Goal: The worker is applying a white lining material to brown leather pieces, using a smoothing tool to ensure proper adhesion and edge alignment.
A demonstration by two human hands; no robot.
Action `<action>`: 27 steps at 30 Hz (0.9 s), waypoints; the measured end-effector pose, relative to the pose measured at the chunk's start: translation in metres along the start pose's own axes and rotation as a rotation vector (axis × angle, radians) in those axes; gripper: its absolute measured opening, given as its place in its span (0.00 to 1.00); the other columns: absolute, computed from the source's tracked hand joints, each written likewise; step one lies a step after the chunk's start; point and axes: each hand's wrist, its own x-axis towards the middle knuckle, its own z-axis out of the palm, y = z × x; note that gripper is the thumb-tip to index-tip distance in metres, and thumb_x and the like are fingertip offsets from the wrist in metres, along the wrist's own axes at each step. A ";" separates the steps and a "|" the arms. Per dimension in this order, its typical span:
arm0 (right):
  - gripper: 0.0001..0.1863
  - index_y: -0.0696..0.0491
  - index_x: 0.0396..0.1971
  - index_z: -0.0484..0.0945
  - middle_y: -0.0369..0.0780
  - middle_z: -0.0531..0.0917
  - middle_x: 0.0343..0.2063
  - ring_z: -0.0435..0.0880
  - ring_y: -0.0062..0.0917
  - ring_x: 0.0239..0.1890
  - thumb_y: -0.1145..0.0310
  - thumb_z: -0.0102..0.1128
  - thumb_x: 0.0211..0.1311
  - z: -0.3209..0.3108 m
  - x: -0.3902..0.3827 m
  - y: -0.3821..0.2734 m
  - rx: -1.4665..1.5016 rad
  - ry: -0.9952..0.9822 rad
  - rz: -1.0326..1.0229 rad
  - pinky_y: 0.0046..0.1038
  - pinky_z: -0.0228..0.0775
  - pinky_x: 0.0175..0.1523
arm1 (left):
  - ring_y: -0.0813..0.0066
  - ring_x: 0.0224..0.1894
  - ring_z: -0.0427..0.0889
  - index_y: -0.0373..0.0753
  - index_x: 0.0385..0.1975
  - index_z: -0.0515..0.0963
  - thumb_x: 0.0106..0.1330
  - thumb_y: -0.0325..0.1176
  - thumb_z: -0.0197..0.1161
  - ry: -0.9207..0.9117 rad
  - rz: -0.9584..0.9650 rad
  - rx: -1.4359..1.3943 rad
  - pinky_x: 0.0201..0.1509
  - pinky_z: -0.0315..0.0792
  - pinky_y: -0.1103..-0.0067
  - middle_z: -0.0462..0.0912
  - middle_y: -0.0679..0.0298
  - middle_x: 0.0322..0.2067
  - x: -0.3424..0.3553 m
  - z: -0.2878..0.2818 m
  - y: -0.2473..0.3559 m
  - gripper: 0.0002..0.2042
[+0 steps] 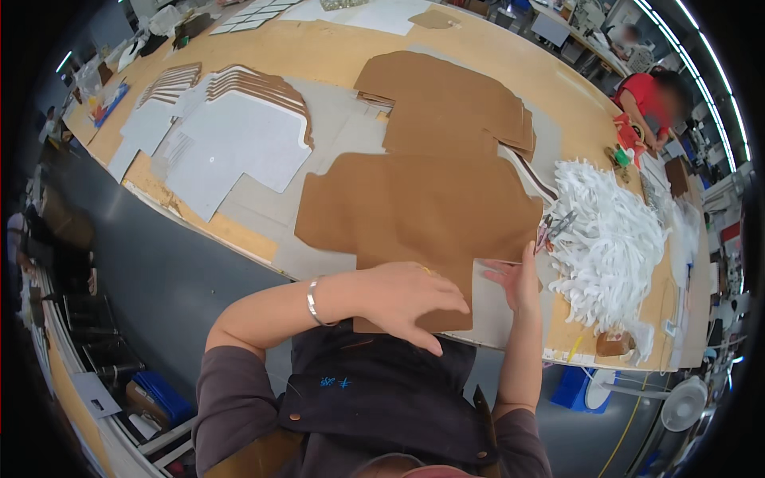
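Sheet (422, 203), brown and stepped in outline, is laid at the near edge of the table (578, 99), with its narrow flap (458, 275) pointed toward the apron (374, 406). Over that flap the left hand (398, 295) is held palm down, its grip loosely open and with nothing in it; a silver bracelet (311, 301) is worn on the wrist. By the sheet's right edge the right hand (522, 283) is placed, thumb raised and fingers spread below; whether the edge is pinched in that grip cannot be told from this angle. Just beyond the sheet, and partly covered by it, a brown stack (446, 95) is seen. At the left, white pieces (243, 143) are layered in fanned groups. On the right, white strips (606, 247) are heaped, and a metal tool (562, 226) is set between them and the sheet. Farther right, a co-worker (644, 99) in red is seen at the table.
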 end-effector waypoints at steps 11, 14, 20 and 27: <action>0.18 0.50 0.53 0.76 0.37 0.82 0.36 0.79 0.17 0.24 0.70 0.63 0.62 0.001 0.015 0.016 -0.588 0.098 -0.117 0.20 0.71 0.24 | 0.56 0.47 0.76 0.44 0.56 0.73 0.51 0.36 0.74 0.865 -1.053 0.421 0.51 0.73 0.67 0.76 0.56 0.47 -0.108 0.006 -0.087 0.30; 0.16 0.52 0.46 0.80 0.40 0.83 0.36 0.78 0.21 0.19 0.72 0.66 0.57 0.036 0.005 0.007 -1.164 0.120 -0.604 0.22 0.70 0.24 | 0.62 0.40 0.78 0.45 0.52 0.77 0.49 0.33 0.75 0.888 -1.065 0.266 0.46 0.75 0.68 0.77 0.59 0.41 -0.120 0.008 -0.091 0.27; 0.17 0.53 0.47 0.81 0.40 0.83 0.30 0.78 0.21 0.18 0.75 0.66 0.55 0.041 -0.002 -0.023 -1.158 0.138 -0.756 0.23 0.70 0.25 | 0.77 0.24 0.72 0.42 0.46 0.81 0.51 0.23 0.71 0.982 -0.963 0.076 0.28 0.70 0.81 0.76 0.67 0.28 -0.111 0.000 -0.088 0.20; 0.23 0.56 0.59 0.71 0.40 0.83 0.38 0.80 0.17 0.26 0.75 0.59 0.64 0.047 0.105 -0.076 -0.603 0.223 -0.698 0.18 0.71 0.29 | 0.74 0.30 0.74 0.42 0.47 0.80 0.58 0.25 0.66 1.353 -0.522 0.503 0.34 0.72 0.79 0.77 0.64 0.33 -0.054 -0.140 -0.138 0.16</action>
